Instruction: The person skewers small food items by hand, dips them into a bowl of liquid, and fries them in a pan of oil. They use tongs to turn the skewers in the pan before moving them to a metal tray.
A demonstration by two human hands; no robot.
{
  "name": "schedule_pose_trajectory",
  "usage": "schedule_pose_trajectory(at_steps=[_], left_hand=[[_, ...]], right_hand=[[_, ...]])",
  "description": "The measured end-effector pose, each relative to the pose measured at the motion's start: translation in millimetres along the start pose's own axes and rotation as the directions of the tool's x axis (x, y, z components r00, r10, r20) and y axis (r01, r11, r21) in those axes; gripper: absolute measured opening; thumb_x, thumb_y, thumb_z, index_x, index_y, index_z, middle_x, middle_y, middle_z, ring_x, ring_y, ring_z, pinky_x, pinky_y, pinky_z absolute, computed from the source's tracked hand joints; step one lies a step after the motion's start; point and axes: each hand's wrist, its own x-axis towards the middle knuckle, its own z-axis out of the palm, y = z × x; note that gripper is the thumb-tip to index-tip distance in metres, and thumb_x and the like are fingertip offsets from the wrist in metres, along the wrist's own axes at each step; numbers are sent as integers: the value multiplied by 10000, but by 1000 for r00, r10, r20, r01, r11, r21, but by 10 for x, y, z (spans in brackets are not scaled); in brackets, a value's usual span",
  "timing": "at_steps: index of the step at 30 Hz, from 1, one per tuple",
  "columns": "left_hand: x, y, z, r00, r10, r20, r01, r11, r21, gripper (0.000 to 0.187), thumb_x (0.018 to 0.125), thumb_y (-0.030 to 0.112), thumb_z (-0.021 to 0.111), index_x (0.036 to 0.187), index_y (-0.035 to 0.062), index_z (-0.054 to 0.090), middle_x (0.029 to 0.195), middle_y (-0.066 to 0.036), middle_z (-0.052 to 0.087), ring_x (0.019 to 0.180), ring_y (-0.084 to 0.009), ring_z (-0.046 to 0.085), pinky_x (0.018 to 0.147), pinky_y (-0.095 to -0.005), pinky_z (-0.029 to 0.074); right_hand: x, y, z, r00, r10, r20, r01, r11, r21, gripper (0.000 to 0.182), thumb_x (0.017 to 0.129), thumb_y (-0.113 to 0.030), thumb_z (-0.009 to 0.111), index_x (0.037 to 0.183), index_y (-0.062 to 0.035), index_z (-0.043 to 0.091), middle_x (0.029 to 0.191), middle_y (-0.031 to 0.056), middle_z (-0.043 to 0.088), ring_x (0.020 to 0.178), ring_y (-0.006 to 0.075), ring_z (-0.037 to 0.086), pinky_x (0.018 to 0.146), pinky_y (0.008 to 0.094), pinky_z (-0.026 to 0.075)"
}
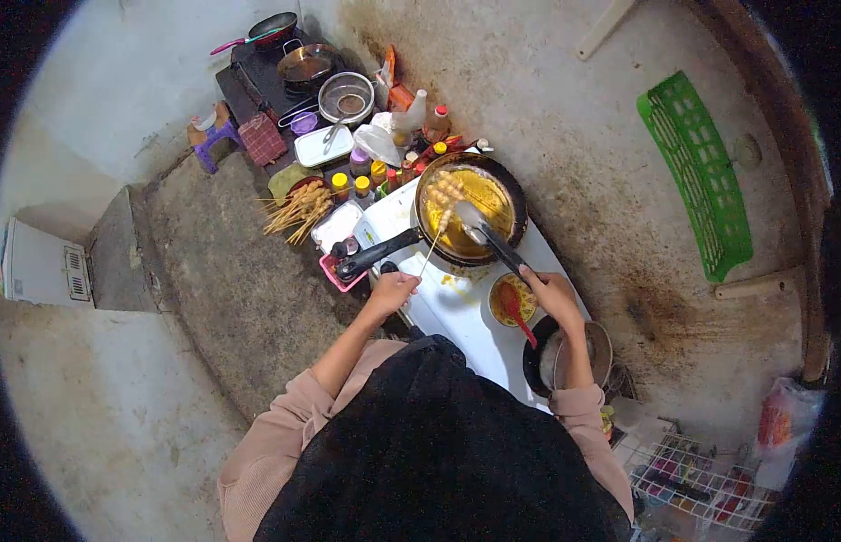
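Observation:
A black frying pan [520, 194] with yellow oil stands on the white stove top [420, 312], its handle pointing toward the lower left. Several skewered pieces [445, 188] lie in the oil at the pan's left side. My left hand [395, 294] is closed on the lower end of a thin wooden skewer [432, 251], whose upper end, with food on it, is over the pan. My right hand [549, 294] grips the black handle of a spatula [472, 217]; its metal head is in the pan, close to the skewered food.
Right of the pan, a bowl of red sauce [502, 307] holds a red spoon. Many skewers [298, 210] lie on a plate at the left, near sauce bottles [361, 187] and a pink basket [337, 278]. A green rack [696, 172] hangs on the wall.

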Motion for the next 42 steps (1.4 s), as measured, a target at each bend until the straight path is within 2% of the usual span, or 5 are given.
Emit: schedule_pose_trajectory(at_steps=[10,18,24,37,42], left_hand=[[-9,10,12,993,-94,65,102,986,-134,269,809,261,568,844,-3,601,649,1,541,505,-64,453,461,-211,379],[-136,202,-49,995,-43,85,52,993,-105,252,818,242,559,868,-2,597,669,5,533,537,-64,465,495,-203,388],[-171,288,-142,993,-46,109,66,980,-187,209,812,193,565,875,-6,569,676,4,522,527,-65,458,490,-198,383],[-209,399,-230,991,61,122,-41,987,-157,208,837,153,505,917,-20,588,692,-14,537,545,-56,457,500,-185,387],[-190,433,-171,986,49,159,-26,989,-147,223,844,160,487,921,-24,586,702,-17,540,548,-55,454,501,-185,383]], right_hand=[[30,-5,2,993,69,96,-75,995,64,564,770,-583,450,830,-65,663,781,197,623,802,323,606,720,379,442],[-49,141,18,957,-114,-268,88,990,-105,498,738,-513,549,1032,-117,614,925,146,620,874,316,585,759,376,452],[-72,206,119,900,-170,-402,110,980,-167,473,712,-458,603,1060,-138,600,950,130,604,896,313,571,772,396,448],[-127,383,128,905,-84,-417,58,996,-75,443,730,-422,593,1087,-162,575,1025,100,569,933,294,553,793,376,444],[-156,440,170,879,-101,-466,88,995,-49,474,717,-396,629,1057,-69,589,1002,137,592,913,293,571,782,353,443]])
